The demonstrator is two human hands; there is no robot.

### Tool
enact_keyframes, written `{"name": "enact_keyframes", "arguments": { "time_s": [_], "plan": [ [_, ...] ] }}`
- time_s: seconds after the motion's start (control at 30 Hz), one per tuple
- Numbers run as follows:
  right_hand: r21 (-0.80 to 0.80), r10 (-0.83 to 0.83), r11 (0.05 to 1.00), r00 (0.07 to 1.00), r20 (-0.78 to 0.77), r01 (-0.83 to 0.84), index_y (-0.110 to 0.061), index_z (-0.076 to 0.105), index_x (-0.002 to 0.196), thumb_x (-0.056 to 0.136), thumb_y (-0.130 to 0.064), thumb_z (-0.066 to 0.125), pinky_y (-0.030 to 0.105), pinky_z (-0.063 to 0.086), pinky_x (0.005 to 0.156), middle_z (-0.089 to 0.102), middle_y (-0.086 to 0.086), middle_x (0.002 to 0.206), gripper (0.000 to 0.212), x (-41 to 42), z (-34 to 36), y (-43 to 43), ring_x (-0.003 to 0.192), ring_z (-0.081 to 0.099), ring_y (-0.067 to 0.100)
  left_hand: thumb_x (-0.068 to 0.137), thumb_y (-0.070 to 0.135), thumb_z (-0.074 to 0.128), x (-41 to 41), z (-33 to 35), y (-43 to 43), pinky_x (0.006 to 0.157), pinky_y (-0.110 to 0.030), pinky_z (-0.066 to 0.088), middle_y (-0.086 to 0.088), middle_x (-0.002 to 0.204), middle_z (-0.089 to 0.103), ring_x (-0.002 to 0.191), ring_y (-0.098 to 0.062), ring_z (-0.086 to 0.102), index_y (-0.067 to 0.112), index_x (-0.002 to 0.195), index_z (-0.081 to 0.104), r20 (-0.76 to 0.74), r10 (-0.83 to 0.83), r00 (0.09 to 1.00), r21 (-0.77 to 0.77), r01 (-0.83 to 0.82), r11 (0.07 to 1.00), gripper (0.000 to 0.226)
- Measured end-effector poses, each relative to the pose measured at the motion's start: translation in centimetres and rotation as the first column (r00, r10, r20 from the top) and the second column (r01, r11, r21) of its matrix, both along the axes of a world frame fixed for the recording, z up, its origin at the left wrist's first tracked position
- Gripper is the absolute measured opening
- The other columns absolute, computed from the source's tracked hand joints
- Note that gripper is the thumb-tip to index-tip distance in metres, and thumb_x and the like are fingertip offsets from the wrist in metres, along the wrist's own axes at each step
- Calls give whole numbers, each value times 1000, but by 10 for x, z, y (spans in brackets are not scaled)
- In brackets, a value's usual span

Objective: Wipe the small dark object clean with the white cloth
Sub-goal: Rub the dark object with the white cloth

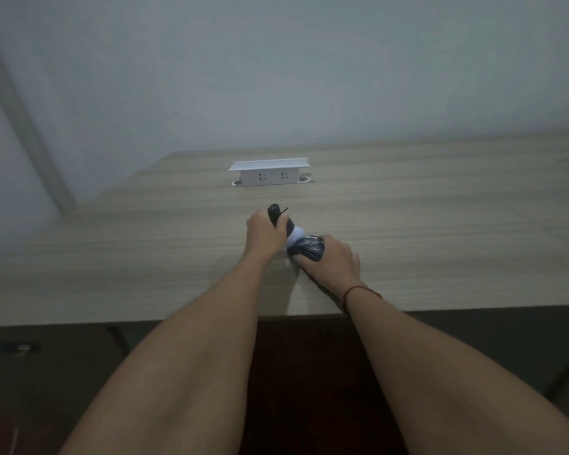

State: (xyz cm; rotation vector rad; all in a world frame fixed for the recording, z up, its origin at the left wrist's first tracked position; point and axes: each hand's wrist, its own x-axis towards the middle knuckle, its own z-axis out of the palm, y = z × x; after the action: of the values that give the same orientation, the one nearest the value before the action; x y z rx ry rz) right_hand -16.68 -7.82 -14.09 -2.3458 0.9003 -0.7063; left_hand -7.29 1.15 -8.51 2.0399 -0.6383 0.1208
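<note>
The small dark object (275, 213) is elongated, and its rounded far end sticks out beyond my left hand (266, 232), which grips it just above the wooden table (145, 257). The white cloth (296, 237) is bunched around the object between my two hands. My right hand (332, 262) closes on the cloth and on a glossy dark part (312, 249) right beside it. Bits of white show under the right thumb. I cannot tell whether the glossy part and the far end are one piece.
A white pop-up socket box (270, 174) stands on the table behind my hands. The table's near edge (178, 318) runs under my forearms, with dark floor below. A red cord circles my right wrist (358, 290). The wall is close behind the table.
</note>
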Motion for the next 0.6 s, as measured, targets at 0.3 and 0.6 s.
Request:
{"name": "enact_keyframes", "arguments": {
  "time_s": [0.3,0.6],
  "plan": [
    [22,13,1000,1000,12,-13,-27,59,100,68,-58,72,41,51,89,65,-6,92,47,0,-1,-1,88,60,18,91,27,59,-9,-1,-2,78,-31,45,-22,108,66,102,-35,63,-6,106,64,-39,23,999,-72,-26,997,36],
    [50,21,998,999,29,-23,-27,59,103,68,-57,74,43,51,90,66,-6,95,49,2,-5,-6,90,61,17,91,27,59,-7,-10,3,79,-32,47,-20,108,65,100,-33,63,-4,107,63,-45,32,998,-67,-35,997,35]
  ]
}}
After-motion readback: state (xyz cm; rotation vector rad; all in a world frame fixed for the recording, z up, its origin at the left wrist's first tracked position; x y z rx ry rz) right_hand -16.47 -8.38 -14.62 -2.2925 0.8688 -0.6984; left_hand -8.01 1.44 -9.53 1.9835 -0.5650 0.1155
